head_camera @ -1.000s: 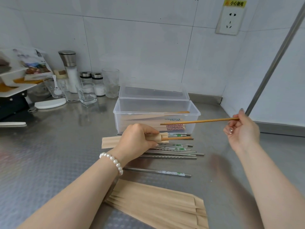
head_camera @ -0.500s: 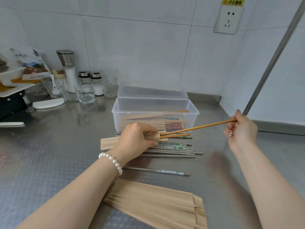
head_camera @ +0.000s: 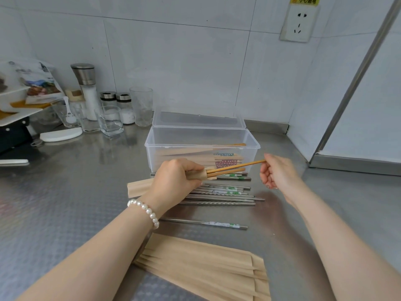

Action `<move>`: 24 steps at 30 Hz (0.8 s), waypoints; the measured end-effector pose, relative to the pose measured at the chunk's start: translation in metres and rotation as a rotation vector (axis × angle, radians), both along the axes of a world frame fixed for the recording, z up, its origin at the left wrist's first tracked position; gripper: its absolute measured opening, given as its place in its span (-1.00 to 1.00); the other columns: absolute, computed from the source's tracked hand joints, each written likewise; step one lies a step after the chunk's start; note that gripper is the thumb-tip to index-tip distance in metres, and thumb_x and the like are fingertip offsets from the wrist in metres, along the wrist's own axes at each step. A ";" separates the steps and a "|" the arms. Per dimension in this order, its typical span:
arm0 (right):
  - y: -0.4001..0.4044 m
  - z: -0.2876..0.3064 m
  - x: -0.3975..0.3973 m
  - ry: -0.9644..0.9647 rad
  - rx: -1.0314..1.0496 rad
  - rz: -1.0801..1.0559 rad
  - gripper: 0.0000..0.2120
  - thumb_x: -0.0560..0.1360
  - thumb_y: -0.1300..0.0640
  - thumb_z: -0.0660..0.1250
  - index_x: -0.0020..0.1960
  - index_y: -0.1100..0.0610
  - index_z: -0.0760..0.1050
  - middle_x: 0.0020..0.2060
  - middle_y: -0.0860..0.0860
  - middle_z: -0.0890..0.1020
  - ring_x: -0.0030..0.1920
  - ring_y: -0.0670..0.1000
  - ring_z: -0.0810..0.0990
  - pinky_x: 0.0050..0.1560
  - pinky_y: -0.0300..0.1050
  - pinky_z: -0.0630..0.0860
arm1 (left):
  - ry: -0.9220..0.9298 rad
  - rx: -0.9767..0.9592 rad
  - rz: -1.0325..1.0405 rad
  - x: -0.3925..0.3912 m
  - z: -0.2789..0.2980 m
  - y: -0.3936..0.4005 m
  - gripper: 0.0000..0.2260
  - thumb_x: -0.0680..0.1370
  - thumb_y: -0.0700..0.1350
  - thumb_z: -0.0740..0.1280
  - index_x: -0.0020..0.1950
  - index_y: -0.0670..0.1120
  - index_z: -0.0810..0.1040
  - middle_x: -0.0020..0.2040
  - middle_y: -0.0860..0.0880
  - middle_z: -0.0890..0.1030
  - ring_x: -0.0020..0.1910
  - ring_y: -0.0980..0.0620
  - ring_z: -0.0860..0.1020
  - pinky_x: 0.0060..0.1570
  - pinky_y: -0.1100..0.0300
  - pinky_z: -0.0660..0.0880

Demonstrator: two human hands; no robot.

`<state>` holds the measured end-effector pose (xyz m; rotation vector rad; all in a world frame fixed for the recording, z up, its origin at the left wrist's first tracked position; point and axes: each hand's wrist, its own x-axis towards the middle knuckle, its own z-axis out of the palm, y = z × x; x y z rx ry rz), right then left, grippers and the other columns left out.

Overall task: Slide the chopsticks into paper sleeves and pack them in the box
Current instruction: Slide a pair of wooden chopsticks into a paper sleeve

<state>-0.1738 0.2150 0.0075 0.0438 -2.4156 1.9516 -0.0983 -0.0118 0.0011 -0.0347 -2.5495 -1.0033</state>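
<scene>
Sleeving in progress: one paper sleeve (head_camera: 138, 187) held above the counter (head_camera: 65, 203) in the left hand (head_camera: 175, 181), fingers curled round its open end, closed end jutting out to the left.
- Wooden chopsticks (head_camera: 230, 169): two, both entered at the sleeve mouth, most of their length showing. The upper one is pinched at its far tip by the right hand (head_camera: 275, 172), thumb and fingers pressed together on it; the lower lies just beneath, free at its far end.
- Box (head_camera: 201, 146): clear, open, directly behind the hands. Several sleeved pairs already inside, stacked; exact count not readable.
- Steel chopsticks (head_camera: 219, 194): a loose pile on the counter between box and hands, unsleeved; one pair (head_camera: 204, 222) lies apart, nearer the person.
- Spare sleeves (head_camera: 206, 263): a fanned stack at the near edge.

Judgement: partly done; the current pair needs pushing home and boxing, and the steel pile remains.
</scene>
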 end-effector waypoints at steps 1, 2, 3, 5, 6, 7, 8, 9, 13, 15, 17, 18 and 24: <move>-0.002 0.001 0.002 -0.007 0.037 0.041 -0.60 0.61 0.11 0.06 -0.37 0.20 0.34 -0.62 0.10 0.40 -0.68 -0.08 0.28 -0.66 -0.33 0.21 | 0.004 -0.007 0.000 0.000 0.000 0.000 -0.68 0.32 -0.15 0.52 0.05 -0.01 0.64 -0.05 0.05 0.66 -0.03 0.06 0.57 0.07 0.18 0.48; -0.003 0.001 0.005 -0.016 0.070 0.087 -0.59 0.62 0.11 0.06 -0.38 0.20 0.33 -0.60 0.11 0.39 -0.67 -0.07 0.27 -0.65 -0.33 0.21 | 0.007 -0.012 -0.001 -0.001 -0.001 0.000 -0.68 0.32 -0.15 0.52 0.05 -0.01 0.64 -0.05 0.05 0.66 -0.03 0.06 0.57 0.07 0.18 0.48; -0.004 0.002 0.007 -0.024 0.097 0.132 -0.59 0.62 0.10 0.05 -0.38 0.19 0.32 -0.58 0.13 0.39 -0.66 -0.07 0.27 -0.65 -0.33 0.21 | 0.009 -0.015 -0.002 -0.001 -0.001 0.000 -0.68 0.32 -0.15 0.52 0.05 -0.01 0.64 -0.04 0.05 0.66 -0.03 0.06 0.57 0.07 0.19 0.48; -0.006 0.003 0.010 -0.033 0.137 0.203 -0.59 0.62 0.09 0.04 -0.36 0.19 0.32 -0.55 0.15 0.40 -0.65 -0.05 0.27 -0.65 -0.32 0.19 | 0.012 -0.021 -0.003 -0.001 -0.002 0.001 -0.67 0.32 -0.15 0.52 0.06 0.00 0.64 -0.04 0.05 0.66 -0.03 0.06 0.57 0.06 0.19 0.48; -0.006 0.002 0.010 -0.033 0.153 0.229 -0.59 0.63 0.09 0.03 -0.35 0.19 0.34 -0.54 0.15 0.41 -0.65 -0.06 0.27 -0.65 -0.32 0.17 | 0.014 -0.026 -0.004 -0.001 -0.002 0.001 -0.67 0.32 -0.15 0.52 0.06 0.00 0.64 -0.05 0.05 0.66 -0.03 0.06 0.57 0.06 0.19 0.47; -0.006 0.002 0.010 -0.032 0.172 0.251 -0.59 0.63 0.09 0.02 -0.33 0.20 0.36 -0.53 0.15 0.42 -0.65 -0.06 0.28 -0.65 -0.32 0.16 | 0.017 -0.030 -0.006 -0.002 -0.002 0.001 -0.67 0.32 -0.15 0.52 0.06 0.00 0.64 -0.05 0.05 0.66 -0.04 0.05 0.57 0.06 0.19 0.47; -0.007 0.001 0.010 -0.032 0.192 0.272 -0.59 0.64 0.08 0.01 -0.30 0.21 0.39 -0.52 0.14 0.45 -0.65 -0.07 0.29 -0.65 -0.32 0.16 | 0.020 -0.034 -0.009 -0.002 -0.003 0.001 -0.67 0.32 -0.15 0.52 0.06 -0.01 0.64 -0.05 0.05 0.66 -0.04 0.05 0.57 0.06 0.18 0.48; -0.007 0.001 0.010 -0.034 0.214 0.288 -0.60 0.64 0.07 0.01 -0.26 0.22 0.42 -0.51 0.14 0.47 -0.65 -0.08 0.30 -0.65 -0.33 0.17 | 0.022 -0.038 -0.012 -0.002 -0.003 0.000 -0.67 0.32 -0.15 0.52 0.06 -0.01 0.64 -0.05 0.05 0.66 -0.04 0.05 0.57 0.06 0.18 0.48; -0.008 -0.001 0.009 -0.032 0.259 0.333 -0.59 0.64 0.03 -0.02 -0.16 0.24 0.46 -0.50 0.11 0.49 -0.65 -0.11 0.31 -0.64 -0.37 0.20 | 0.037 -0.051 -0.025 -0.002 -0.004 -0.001 -0.67 0.33 -0.15 0.52 0.07 -0.02 0.64 -0.06 0.04 0.65 -0.06 0.06 0.56 0.01 0.25 0.44; -0.008 -0.002 0.010 -0.020 0.279 0.354 -0.58 0.63 0.00 -0.02 -0.14 0.24 0.45 -0.51 0.09 0.48 -0.64 -0.12 0.31 -0.62 -0.38 0.22 | 0.042 -0.058 -0.032 -0.002 -0.004 -0.001 -0.67 0.33 -0.16 0.51 0.08 -0.04 0.63 -0.07 0.03 0.65 -0.09 0.07 0.55 -0.03 0.33 0.39; -0.010 -0.003 0.010 -0.006 0.291 0.367 -0.61 0.63 0.00 0.00 -0.18 0.21 0.42 -0.55 0.05 0.44 -0.63 -0.13 0.29 -0.60 -0.37 0.23 | 0.045 -0.052 -0.039 -0.002 -0.004 -0.001 -0.67 0.34 -0.17 0.51 0.09 -0.06 0.63 -0.07 0.01 0.65 -0.09 0.07 0.54 -0.02 0.34 0.38; -0.010 -0.003 0.011 0.001 0.288 0.370 -0.64 0.62 0.02 0.02 -0.21 0.20 0.39 -0.57 0.03 0.42 -0.63 -0.13 0.28 -0.59 -0.36 0.23 | 0.049 -0.048 -0.042 -0.002 -0.004 -0.001 -0.67 0.34 -0.18 0.51 0.09 -0.07 0.63 -0.07 0.01 0.64 -0.09 0.08 0.54 -0.01 0.34 0.38; -0.009 0.001 0.013 0.000 0.077 0.377 -0.69 0.61 0.14 0.08 -0.30 0.18 0.28 -0.59 0.05 0.37 -0.60 -0.06 0.25 -0.60 -0.31 0.19 | 0.036 -0.016 -0.057 0.000 0.001 0.000 -0.64 0.33 -0.14 0.52 0.11 -0.06 0.62 -0.02 0.03 0.65 -0.01 0.09 0.56 0.09 0.27 0.43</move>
